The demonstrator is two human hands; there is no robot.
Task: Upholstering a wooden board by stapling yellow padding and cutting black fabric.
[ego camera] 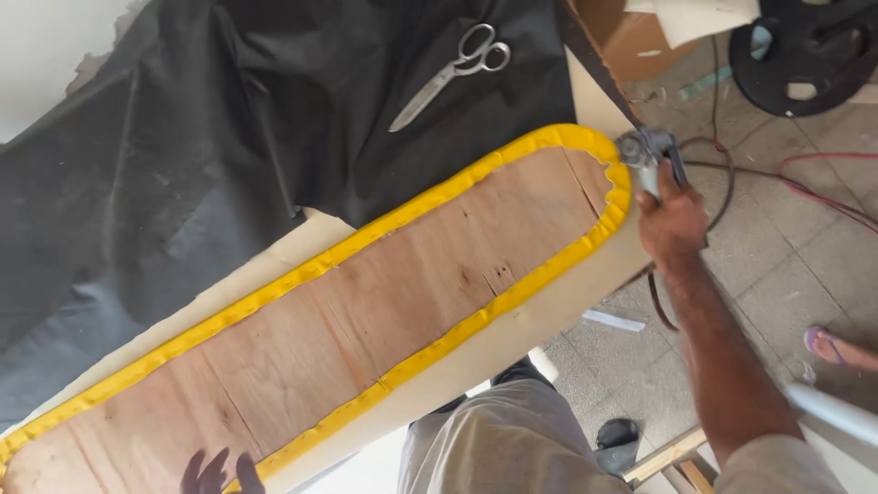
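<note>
A long oval plywood panel (384, 293) lies diagonally on the bench, its rim wrapped in yellow fabric (430, 197) folded over the edge. My right hand (672, 220) grips a metal staple gun (645, 151) at the panel's far rounded end, with the tool's nose against the yellow rim. My left hand (219, 473) shows only its fingertips at the bottom edge, resting spread on the wood near the yellow border.
Black cloth (229, 119) covers the bench's far side, with steel scissors (448, 73) lying on it. A hose and red cable (805, 183) trail over the tiled floor. A cardboard box (631, 37) and a black reel (805, 46) stand beyond. Another person's sandalled foot (837, 348) is at right.
</note>
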